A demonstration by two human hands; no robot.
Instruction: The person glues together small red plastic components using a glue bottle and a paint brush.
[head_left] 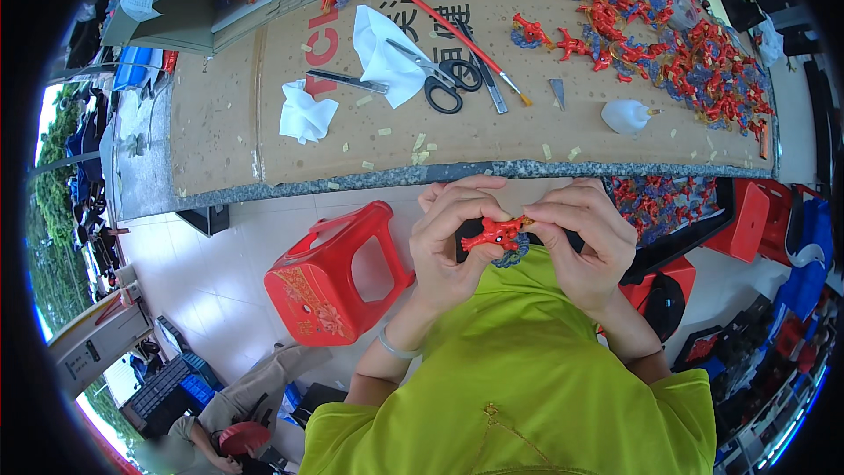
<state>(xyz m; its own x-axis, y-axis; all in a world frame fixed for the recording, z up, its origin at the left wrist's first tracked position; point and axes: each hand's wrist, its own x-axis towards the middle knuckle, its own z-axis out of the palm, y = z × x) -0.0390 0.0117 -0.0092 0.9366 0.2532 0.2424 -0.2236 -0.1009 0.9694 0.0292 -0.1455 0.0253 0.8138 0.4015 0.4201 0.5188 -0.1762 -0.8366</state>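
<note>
Just in front of the table edge, both my hands meet at a small red figurine [494, 235] with a translucent blue-grey part on its underside. My left hand [450, 242] grips its body between thumb and fingers. The thumb and forefinger of my right hand [587, 242] pinch a small yellowish tip at its right end; I cannot tell whether that tip is part of it. Beyond my hands, the cardboard-covered table [290, 145] holds black-handled scissors [453, 79], a red-handled brush [457, 35], tweezers [347, 81] and a white squeeze bottle [627, 115].
Many similar red and blue figurines [703, 70] are heaped at the table's right, with more in a black tray [668, 211] below the edge. Crumpled white tissues [308, 113] lie left. A red stool [325, 277] stands on the floor. Another person [229, 413] sits lower left.
</note>
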